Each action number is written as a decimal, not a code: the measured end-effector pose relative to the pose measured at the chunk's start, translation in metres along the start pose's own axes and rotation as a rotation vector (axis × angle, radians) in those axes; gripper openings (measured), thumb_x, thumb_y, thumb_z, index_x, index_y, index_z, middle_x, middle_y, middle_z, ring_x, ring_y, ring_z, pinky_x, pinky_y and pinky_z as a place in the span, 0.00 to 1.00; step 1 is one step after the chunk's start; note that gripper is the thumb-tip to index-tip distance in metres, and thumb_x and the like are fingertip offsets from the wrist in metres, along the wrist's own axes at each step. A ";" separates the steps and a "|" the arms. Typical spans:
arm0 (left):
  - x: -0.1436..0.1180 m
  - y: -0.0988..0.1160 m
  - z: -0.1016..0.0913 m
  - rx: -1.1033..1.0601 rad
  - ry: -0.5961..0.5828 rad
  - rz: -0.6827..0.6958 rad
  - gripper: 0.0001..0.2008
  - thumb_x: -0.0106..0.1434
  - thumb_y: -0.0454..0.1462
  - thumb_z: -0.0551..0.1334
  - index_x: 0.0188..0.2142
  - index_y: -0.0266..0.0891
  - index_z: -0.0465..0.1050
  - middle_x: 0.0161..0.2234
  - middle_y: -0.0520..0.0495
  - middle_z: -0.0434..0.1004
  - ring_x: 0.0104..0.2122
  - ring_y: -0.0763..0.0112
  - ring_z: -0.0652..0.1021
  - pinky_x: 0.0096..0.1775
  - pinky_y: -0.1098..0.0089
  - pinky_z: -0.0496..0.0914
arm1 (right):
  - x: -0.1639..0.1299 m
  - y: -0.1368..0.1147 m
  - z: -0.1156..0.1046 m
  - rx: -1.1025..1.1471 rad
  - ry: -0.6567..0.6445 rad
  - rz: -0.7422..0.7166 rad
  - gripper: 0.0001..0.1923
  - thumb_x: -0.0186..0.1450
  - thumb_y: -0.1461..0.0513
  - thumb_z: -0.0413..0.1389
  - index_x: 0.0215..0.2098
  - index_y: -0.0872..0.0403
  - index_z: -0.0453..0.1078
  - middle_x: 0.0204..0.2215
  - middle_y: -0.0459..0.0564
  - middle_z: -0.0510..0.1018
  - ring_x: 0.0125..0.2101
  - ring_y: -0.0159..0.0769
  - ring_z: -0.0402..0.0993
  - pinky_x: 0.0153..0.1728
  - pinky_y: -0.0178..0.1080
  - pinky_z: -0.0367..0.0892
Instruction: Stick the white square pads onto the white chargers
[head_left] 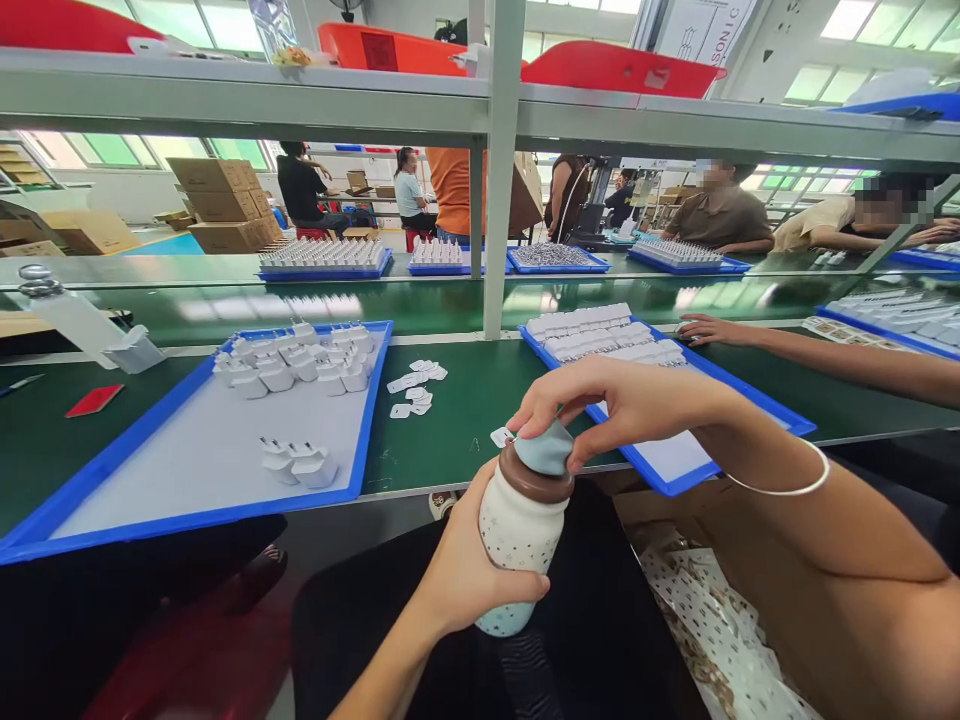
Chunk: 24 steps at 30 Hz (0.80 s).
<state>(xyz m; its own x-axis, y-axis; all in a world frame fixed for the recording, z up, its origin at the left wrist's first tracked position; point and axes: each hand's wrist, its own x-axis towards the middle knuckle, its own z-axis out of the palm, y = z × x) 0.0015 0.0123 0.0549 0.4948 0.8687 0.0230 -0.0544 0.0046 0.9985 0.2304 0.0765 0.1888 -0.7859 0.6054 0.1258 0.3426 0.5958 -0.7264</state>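
Note:
A white bottle with small star specks [521, 530] and a brown collar stands slightly tilted above my lap. My left hand [469, 570] is wrapped round its body, the thumb across the front. On top sits a pale blue cap [546, 450], gripped between the fingers and thumb of my right hand [592, 405]. Whether the cap is loose or tight I cannot tell. Just behind the bottle, a small white piece [501, 437] lies on the green table [457, 450]. More flat white pieces [417, 378] are scattered farther back.
At left, a blue-rimmed tray [187, 470] holds several white plug adapters [300, 360]. Another blue-rimmed tray [675, 465] with rows of white parts lies at right, near a co-worker's hand [712, 330]. A shelf post [499, 200] rises ahead. An open cardboard box [757, 545] stands below right.

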 end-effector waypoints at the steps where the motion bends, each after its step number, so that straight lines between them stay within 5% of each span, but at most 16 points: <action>1: 0.000 -0.001 -0.001 -0.006 0.005 -0.007 0.50 0.41 0.31 0.75 0.64 0.43 0.62 0.57 0.43 0.76 0.54 0.50 0.76 0.57 0.53 0.70 | 0.003 0.000 0.000 -0.002 -0.016 0.003 0.16 0.59 0.60 0.67 0.46 0.49 0.81 0.47 0.47 0.84 0.49 0.38 0.81 0.43 0.32 0.77; 5: 0.001 -0.007 0.001 0.026 0.071 -0.020 0.49 0.41 0.31 0.74 0.64 0.42 0.62 0.55 0.42 0.76 0.53 0.50 0.77 0.57 0.52 0.70 | 0.012 0.002 0.002 -0.078 -0.026 0.073 0.13 0.57 0.57 0.69 0.39 0.52 0.80 0.37 0.46 0.84 0.37 0.35 0.81 0.34 0.31 0.75; 9: 0.003 -0.014 0.006 0.264 0.189 0.056 0.50 0.43 0.30 0.71 0.66 0.44 0.58 0.62 0.42 0.70 0.59 0.50 0.74 0.62 0.51 0.66 | 0.014 0.006 0.010 -0.082 -0.055 0.286 0.17 0.56 0.51 0.69 0.25 0.53 0.71 0.17 0.39 0.73 0.19 0.29 0.72 0.18 0.30 0.60; 12: 0.008 -0.022 0.006 0.559 0.366 0.147 0.48 0.46 0.31 0.69 0.66 0.44 0.57 0.62 0.39 0.69 0.60 0.47 0.73 0.59 0.48 0.69 | 0.014 0.011 0.024 -0.090 0.088 0.465 0.20 0.57 0.46 0.68 0.27 0.52 0.68 0.15 0.38 0.68 0.13 0.29 0.69 0.16 0.33 0.54; 16: 0.015 -0.037 0.000 0.930 0.564 0.328 0.44 0.50 0.32 0.67 0.67 0.42 0.57 0.56 0.38 0.74 0.52 0.47 0.76 0.51 0.51 0.74 | 0.016 0.014 0.038 -0.181 0.197 0.589 0.25 0.62 0.43 0.62 0.46 0.51 0.67 0.20 0.39 0.71 0.14 0.30 0.65 0.19 0.36 0.56; 20: 0.018 -0.043 -0.004 1.079 0.634 0.400 0.45 0.51 0.33 0.66 0.68 0.41 0.55 0.52 0.40 0.76 0.49 0.50 0.78 0.46 0.57 0.76 | 0.020 0.003 0.045 -0.458 0.126 0.599 0.17 0.69 0.47 0.54 0.41 0.52 0.66 0.22 0.42 0.70 0.23 0.34 0.65 0.24 0.36 0.51; 24: 0.020 -0.036 -0.004 1.117 0.697 0.349 0.42 0.55 0.38 0.65 0.69 0.42 0.55 0.54 0.39 0.75 0.50 0.47 0.78 0.43 0.57 0.76 | 0.026 -0.001 0.049 -0.591 0.119 0.549 0.18 0.71 0.47 0.47 0.45 0.52 0.64 0.23 0.45 0.72 0.25 0.38 0.66 0.25 0.37 0.49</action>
<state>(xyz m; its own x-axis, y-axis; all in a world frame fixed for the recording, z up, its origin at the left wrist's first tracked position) 0.0097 0.0311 0.0187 0.0446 0.8110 0.5833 0.8037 -0.3759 0.4613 0.1840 0.0658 0.1594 -0.3784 0.9243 -0.0491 0.9042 0.3578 -0.2333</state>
